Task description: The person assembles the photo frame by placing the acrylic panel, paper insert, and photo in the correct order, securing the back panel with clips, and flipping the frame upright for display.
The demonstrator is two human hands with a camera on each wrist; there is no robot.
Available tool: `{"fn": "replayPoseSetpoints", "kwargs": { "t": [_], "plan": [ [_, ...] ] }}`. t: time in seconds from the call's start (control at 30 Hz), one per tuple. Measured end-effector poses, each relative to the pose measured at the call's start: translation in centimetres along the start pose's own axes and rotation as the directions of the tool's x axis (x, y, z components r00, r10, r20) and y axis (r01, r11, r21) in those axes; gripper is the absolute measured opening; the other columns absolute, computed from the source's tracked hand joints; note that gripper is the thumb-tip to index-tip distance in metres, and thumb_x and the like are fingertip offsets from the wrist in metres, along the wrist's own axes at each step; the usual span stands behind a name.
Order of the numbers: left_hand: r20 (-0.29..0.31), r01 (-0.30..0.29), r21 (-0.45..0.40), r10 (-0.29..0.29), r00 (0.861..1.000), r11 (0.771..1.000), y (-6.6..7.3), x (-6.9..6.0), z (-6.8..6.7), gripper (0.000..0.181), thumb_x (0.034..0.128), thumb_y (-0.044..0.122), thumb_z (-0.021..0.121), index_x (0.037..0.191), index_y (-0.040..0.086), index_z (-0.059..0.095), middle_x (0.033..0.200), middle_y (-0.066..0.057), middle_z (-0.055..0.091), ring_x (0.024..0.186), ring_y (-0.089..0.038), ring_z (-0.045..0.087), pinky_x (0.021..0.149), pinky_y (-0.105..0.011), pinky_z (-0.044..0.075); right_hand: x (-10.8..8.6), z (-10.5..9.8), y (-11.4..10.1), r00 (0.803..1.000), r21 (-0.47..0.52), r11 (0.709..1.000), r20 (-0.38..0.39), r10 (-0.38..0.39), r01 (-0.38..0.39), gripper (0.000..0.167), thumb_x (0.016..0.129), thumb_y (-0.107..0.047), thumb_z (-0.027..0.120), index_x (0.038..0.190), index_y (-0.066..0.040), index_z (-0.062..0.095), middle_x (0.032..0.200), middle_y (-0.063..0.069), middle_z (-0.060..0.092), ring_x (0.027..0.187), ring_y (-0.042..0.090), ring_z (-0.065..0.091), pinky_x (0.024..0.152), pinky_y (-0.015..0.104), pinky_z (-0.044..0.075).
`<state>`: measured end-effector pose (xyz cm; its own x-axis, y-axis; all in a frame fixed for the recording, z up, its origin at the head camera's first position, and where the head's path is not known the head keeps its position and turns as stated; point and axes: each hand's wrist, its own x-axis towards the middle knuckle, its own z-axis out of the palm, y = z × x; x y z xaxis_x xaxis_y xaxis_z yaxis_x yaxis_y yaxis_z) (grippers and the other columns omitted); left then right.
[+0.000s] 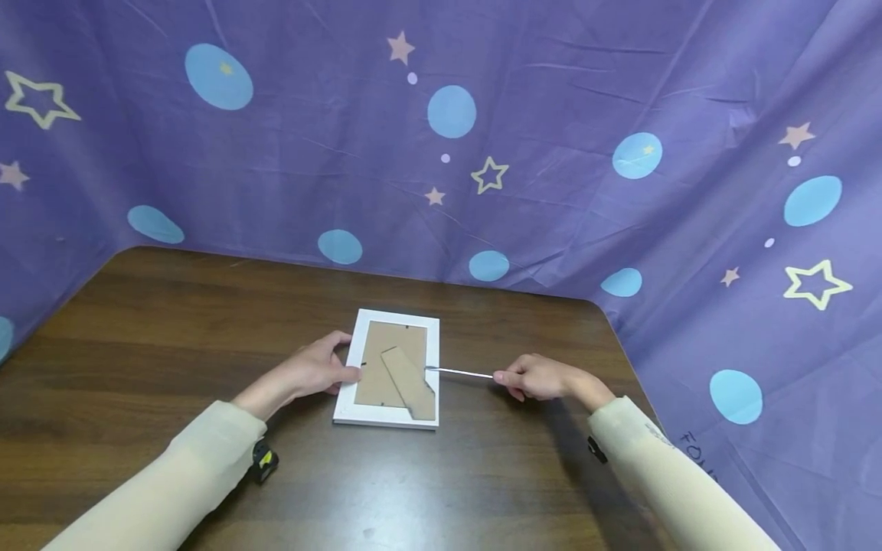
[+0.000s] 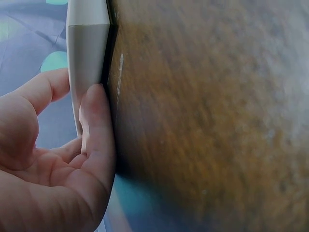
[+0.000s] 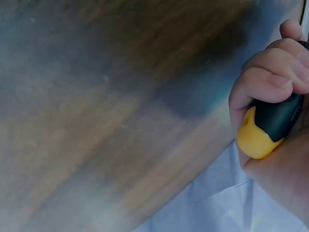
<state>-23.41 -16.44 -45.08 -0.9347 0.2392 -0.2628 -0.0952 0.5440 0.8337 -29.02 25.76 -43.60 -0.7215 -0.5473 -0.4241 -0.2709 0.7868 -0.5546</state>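
Wooden tabletop [image 1: 207,329], left grip [image 1: 310,371] in a pinch on picture frame [image 1: 376,356], right grip [image 1: 540,377] round screwdriver [image 3: 276,120]

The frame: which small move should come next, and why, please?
Probably gently lever with the screwdriver: its shaft appears to reach the right edge of the back panel, the right hand grips it, and the left hand holds the opposite side of the frame, which should steady it.

Cream fabric sleeves [image 1: 161,471] reach in from eight and four o'clock, a person's bare left hand [image 1: 313,367] pinching between thumb and fingers, the bare right hand [image 1: 540,376] curled tight.
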Motion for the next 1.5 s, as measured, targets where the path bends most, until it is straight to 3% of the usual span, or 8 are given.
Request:
{"fn": "replayPoseSetpoints", "kwargs": {
  "t": [0.17,0.7,0.8,1.0,1.23,1.33,1.5],
  "plan": [
    [0.005,-0.02,-0.005,0.02,1.0,1.0,-0.1,-0.3,-0.3,0.081,0.095,0.019,0.078,0.157,-0.009,0.034,0.083,-0.014,0.063,0.076,-0.023,0.066,0.072,-0.036,0.061,0.2,-0.6,-0.9,1.0,-0.079,0.997,0.009,0.006,-0.006,0.063,0.11,-0.053,0.049,0.066,-0.011,0.062,0.051,-0.008,0.042,0.047,0.009,0.038,0.05,0.027,0.035],
    [0.005,0.001,0.009,-0.001,1.0,1.0,-0.5,-0.2,-0.4,0.08,0.0961,0.021,0.077,0.158,-0.007,0.034,0.085,-0.013,0.064,0.079,-0.022,0.068,0.075,-0.036,0.062,0.1,-1.5,-2.6,0.999,-0.267,0.964,-0.041,-0.003,-0.008,0.064,0.111,-0.055,0.047,0.063,-0.015,0.061,0.059,-0.008,0.046,0.059,0.01,0.04,0.068,0.031,0.043],
    [-0.001,-0.005,0.001,0.005,1.0,1.0,-0.4,-0.1,-0.2,0.08,0.0952,0.02,0.078,0.157,-0.008,0.035,0.084,-0.013,0.064,0.077,-0.022,0.067,0.073,-0.035,0.061,0.2,-1.5,-2.0,0.999,-0.243,0.97,-0.039,-0.015,0.005,0.064,0.111,-0.054,0.047,0.062,-0.015,0.06,0.058,-0.009,0.045,0.058,0.01,0.039,0.067,0.03,0.041],
    [0.007,-0.009,-0.012,0.009,1.0,1.0,-0.1,-0.1,0.0,0.081,0.0943,0.018,0.078,0.157,-0.009,0.034,0.084,-0.014,0.064,0.075,-0.023,0.065,0.072,-0.035,0.061,0.1,-0.6,-0.4,1.0,-0.093,0.995,-0.01,-0.023,0.022,0.064,0.111,-0.053,0.048,0.062,-0.013,0.058,0.055,-0.009,0.042,0.051,0.008,0.035,0.053,0.026,0.031],
    [0.002,0.011,0.008,-0.011,1.0,1.0,0.1,0.0,-0.2,0.082,0.0949,0.02,0.078,0.159,-0.006,0.034,0.085,-0.013,0.066,0.076,-0.023,0.067,0.073,-0.033,0.059,0.2,-0.2,0.0,1.0,-0.016,1.0,0.001,-0.022,0.022,0.064,0.111,-0.052,0.049,0.062,-0.011,0.055,0.053,-0.008,0.04,0.048,0.008,0.033,0.049,0.026,0.03],
    [0.01,-0.001,0.0,0.001,1.0,1.0,0.0,0.1,-0.1,0.08,0.0954,0.019,0.077,0.158,-0.007,0.035,0.084,-0.013,0.065,0.076,-0.022,0.067,0.073,-0.034,0.06,0.3,-0.2,0.0,1.0,-0.027,0.999,0.004,-0.026,0.026,0.064,0.111,-0.051,0.048,0.062,-0.011,0.055,0.053,-0.008,0.042,0.048,0.008,0.034,0.05,0.026,0.031],
    [0.018,-0.009,-0.021,0.01,1.0,1.0,-0.1,0.0,-0.1,0.078,0.0959,0.017,0.077,0.157,-0.008,0.035,0.084,-0.013,0.065,0.077,-0.022,0.067,0.073,-0.034,0.061,0.4,-0.5,-0.8,0.999,-0.15,0.988,-0.011,-0.039,0.037,0.064,0.112,-0.051,0.047,0.059,-0.015,0.054,0.055,-0.009,0.044,0.053,0.008,0.036,0.058,0.027,0.037]
  ]
}}
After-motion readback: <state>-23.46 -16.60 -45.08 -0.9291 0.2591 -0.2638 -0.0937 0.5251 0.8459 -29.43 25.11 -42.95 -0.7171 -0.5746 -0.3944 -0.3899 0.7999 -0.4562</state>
